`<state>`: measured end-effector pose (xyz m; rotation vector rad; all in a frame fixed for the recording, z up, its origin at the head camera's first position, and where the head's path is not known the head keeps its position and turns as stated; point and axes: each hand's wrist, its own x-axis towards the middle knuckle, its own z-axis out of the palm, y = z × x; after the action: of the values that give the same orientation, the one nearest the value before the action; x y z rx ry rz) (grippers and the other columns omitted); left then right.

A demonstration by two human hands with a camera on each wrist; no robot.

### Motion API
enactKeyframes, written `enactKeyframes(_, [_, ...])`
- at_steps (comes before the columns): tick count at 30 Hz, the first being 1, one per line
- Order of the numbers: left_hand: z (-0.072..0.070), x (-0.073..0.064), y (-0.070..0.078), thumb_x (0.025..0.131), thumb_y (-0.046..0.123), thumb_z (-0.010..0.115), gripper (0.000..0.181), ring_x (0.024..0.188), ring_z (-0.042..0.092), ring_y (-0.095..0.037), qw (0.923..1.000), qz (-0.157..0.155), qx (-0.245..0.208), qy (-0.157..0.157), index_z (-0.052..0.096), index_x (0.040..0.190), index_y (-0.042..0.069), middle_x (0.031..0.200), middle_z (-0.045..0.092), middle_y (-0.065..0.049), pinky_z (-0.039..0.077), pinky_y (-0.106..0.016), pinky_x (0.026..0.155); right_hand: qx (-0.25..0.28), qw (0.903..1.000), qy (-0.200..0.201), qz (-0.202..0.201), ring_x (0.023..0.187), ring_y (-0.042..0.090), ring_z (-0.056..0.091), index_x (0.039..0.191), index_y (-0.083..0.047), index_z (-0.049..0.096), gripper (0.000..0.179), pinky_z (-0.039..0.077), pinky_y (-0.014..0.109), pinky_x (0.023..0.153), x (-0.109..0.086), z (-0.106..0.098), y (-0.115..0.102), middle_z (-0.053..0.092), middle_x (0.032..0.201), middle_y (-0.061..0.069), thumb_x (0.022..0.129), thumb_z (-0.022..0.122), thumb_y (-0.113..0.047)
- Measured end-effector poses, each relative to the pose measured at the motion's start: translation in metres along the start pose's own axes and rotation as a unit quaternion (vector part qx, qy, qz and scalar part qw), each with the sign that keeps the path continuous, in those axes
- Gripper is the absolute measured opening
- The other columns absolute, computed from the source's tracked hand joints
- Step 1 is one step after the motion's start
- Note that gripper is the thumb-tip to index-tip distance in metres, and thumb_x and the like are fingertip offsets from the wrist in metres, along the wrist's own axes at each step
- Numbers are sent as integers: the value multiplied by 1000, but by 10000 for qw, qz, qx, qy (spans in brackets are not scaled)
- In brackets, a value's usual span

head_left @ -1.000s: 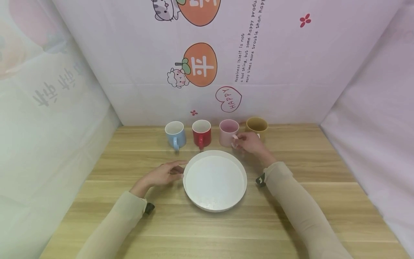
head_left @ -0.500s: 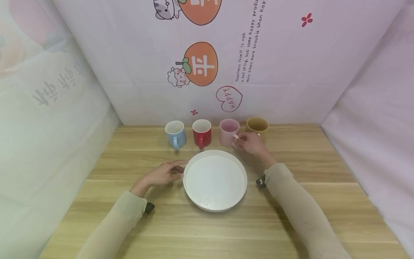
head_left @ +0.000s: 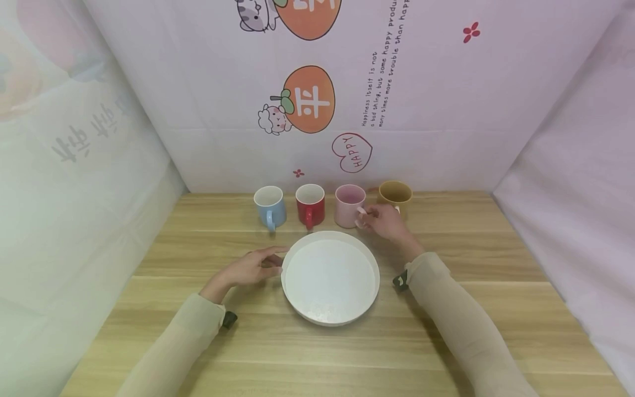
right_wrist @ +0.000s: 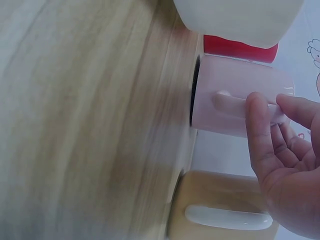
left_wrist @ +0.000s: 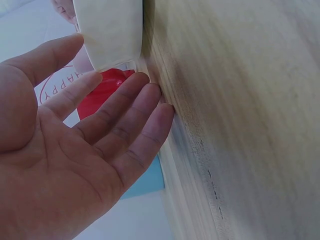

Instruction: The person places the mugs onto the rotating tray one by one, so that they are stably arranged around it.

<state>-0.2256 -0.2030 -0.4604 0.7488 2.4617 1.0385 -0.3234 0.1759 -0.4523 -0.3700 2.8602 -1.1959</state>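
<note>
The pink mug [head_left: 345, 214] is upright at the back of the desk [head_left: 317, 358], between the red mug [head_left: 303, 210] and the mustard mug [head_left: 395, 194]. Its straight wall is smooth and pale pink with a soft sheen; the interior, seen through the round rim, is a deeper pink. The handle [right_wrist: 232, 106], equally pale, is pinched between thumb and fingers of the right hand [head_left: 388, 220]. A dark shadow edges the base; whether it touches the desk cannot be told. The left hand [head_left: 250, 267] is released, its fingers extended, thumb and index fingertips touching or just beside the wall of the round white tray [head_left: 331, 278]. The light blue mug [head_left: 272, 209], white inside, ends the row at left.
</note>
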Motion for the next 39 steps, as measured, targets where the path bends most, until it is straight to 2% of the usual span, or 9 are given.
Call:
enactKeyframes(9, [0, 1, 1, 101, 19, 60, 55, 122, 63, -32, 10000, 1, 34, 19, 40, 152, 11, 129, 67, -17, 52, -48, 105, -41, 9999, 99, 31, 71, 20, 60, 96, -9, 71, 20, 49, 28, 60, -4, -3, -5, 73, 84, 9, 98, 62, -27])
enactKeyframes(17, [0, -1, 1, 101, 19, 60, 55, 122, 63, -32, 10000, 27, -9, 31, 41, 151, 10, 128, 66, -17, 52, -48, 106, -16, 9999, 94, 70, 75, 18, 64, 101, -9, 72, 21, 52, 27, 63, -10, -6, -12, 75, 89, 9, 98, 63, -28])
enactKeyframes(22, [1, -1, 0, 101, 19, 59, 56, 124, 61, -32, 10000, -53, -67, -33, 39, 153, 12, 131, 64, -17, 53, -47, 104, 102, 9999, 83, -60, 75, 19, 67, 105, -6, 72, 21, 54, 27, 63, -16, -7, -14, 76, 91, 13, 98, 63, -24])
enactKeyframes(27, [2, -1, 0, 101, 20, 59, 55, 122, 62, -34, 10000, 55, -13, 18, 40, 151, 8, 128, 66, -19, 53, -50, 103, 228, 9993, 144, -239, 77, 21, 72, 107, -2, 72, 21, 56, 26, 62, -21, -8, -17, 76, 92, 16, 98, 63, -18])
enactKeyframes(31, [1, -1, -1, 101, 19, 59, 54, 120, 63, -35, 9999, 160, -12, 54, 41, 150, 5, 126, 67, -20, 50, -52, 106, 295, 9990, 137, -299, 76, 20, 71, 107, -2, 72, 19, 57, 25, 62, -24, -9, -19, 76, 91, 17, 98, 63, -17])
enactKeyframes(39, [2, -1, -2, 101, 16, 60, 54, 122, 62, -35, 9999, 116, -80, 92, 41, 150, 7, 127, 66, -20, 50, -52, 107, 381, 9986, 82, -361, 74, 17, 69, 105, -3, 72, 18, 57, 26, 64, -33, -12, -27, 75, 87, 14, 97, 65, -17])
